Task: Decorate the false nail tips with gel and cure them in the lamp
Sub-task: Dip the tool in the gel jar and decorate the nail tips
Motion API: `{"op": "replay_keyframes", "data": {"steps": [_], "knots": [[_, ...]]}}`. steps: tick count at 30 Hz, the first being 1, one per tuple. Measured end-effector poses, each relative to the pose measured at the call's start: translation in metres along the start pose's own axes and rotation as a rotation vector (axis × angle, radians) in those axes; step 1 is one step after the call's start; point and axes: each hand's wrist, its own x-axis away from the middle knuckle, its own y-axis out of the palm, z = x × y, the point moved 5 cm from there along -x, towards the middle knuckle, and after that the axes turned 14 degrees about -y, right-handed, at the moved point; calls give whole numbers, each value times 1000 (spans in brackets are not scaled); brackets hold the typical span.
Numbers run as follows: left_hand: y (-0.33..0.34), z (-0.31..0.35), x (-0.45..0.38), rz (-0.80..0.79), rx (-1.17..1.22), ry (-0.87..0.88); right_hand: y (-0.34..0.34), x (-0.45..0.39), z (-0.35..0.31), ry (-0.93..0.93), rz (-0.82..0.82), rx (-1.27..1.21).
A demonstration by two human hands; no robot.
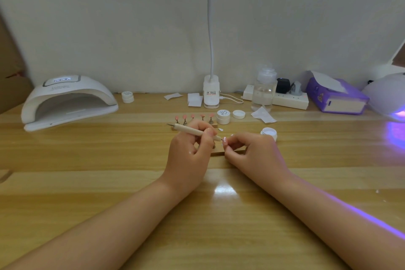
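Grip: left hand (190,144) grips dotting pen (195,131); right hand (247,149) pinches nail tip (224,143).
Risk: a slipping tip would probably smear wet gel.

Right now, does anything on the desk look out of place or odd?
One small pale nail tip lies loose on the table, off the wooden stands. The open gel jar sits apart from its lid. Nothing looks spilled.

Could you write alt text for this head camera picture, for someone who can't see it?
At a wooden table, a person's left hand grips a wooden-handled tool, its tip at a small nail tip pinched by the right hand. Behind stand a row of pink nail tips, gel pots and a white curing lamp.
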Motion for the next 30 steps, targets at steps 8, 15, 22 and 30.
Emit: {"op": "replay_keyframes", "data": {"steps": [8,15,22,30], "knots": [[3,3,1,-36,-45,16,1,0,2,8,-13,7],[3,1,1,-39,-35,9,1,-1,3,7,-13,12],[3,1,0,-31,-49,11,1,-1,3,-7,-14,13],[3,2,1,-46,-30,-4,1,0,4,-5,-15,-4]]}}
